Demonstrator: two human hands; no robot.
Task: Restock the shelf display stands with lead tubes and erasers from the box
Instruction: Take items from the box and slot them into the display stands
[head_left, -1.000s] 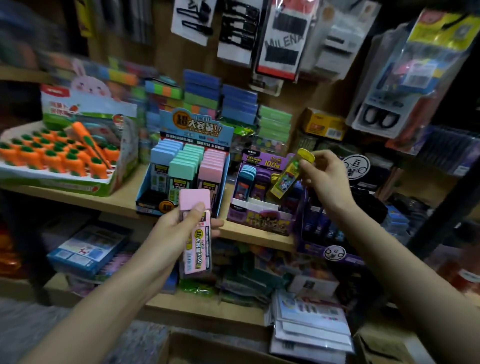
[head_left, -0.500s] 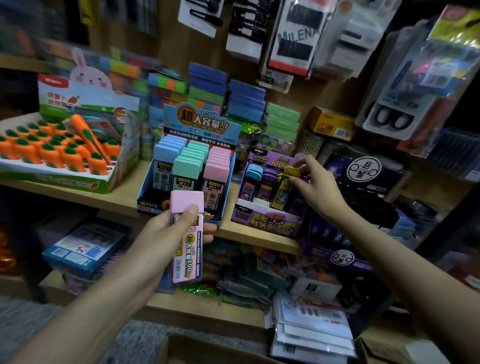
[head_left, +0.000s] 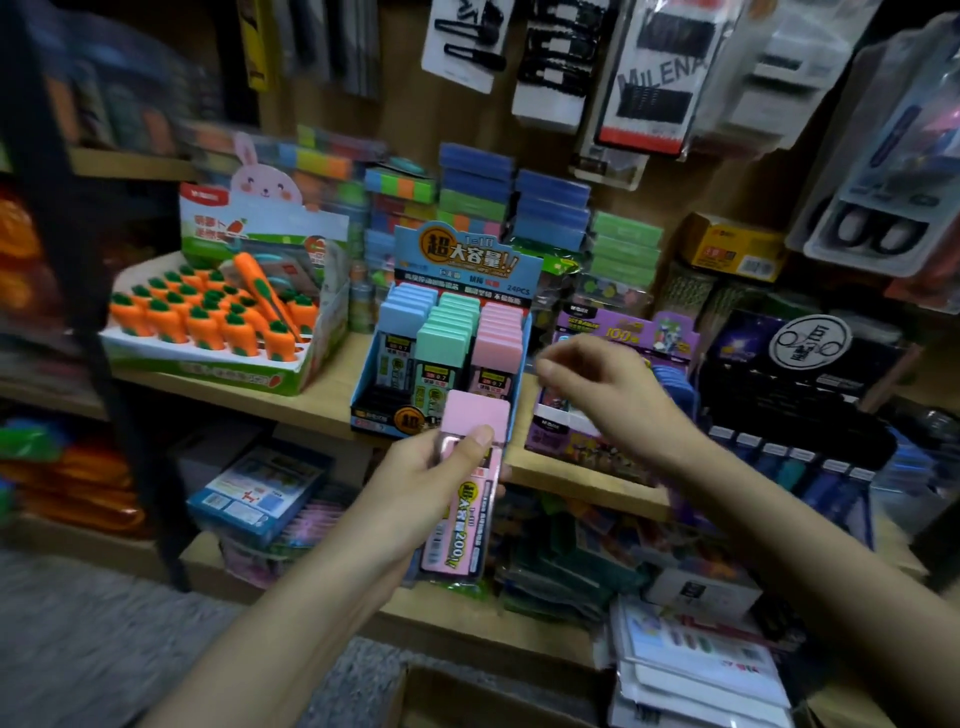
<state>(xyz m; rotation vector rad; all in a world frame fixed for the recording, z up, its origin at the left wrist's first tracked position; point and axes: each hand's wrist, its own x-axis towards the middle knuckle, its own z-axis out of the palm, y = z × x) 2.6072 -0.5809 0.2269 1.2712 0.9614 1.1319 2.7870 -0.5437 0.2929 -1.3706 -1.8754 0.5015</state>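
Wooden shelf (head_left: 332, 397), left hand (head_left: 431, 486) fingers gripping flat pink lead tube (head_left: 460, 519), right hand (head_left: 615, 397) fingers loose, empty

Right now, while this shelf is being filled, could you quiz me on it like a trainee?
1. True or false: the left hand holds a green tube.
2. In the blue stand, which column is pink? A left, B middle, C right.
3. Fill in: the orange items on the left are shaped like ____.
Key: 1 false, the tube is pink; 2 C; 3 carrots.
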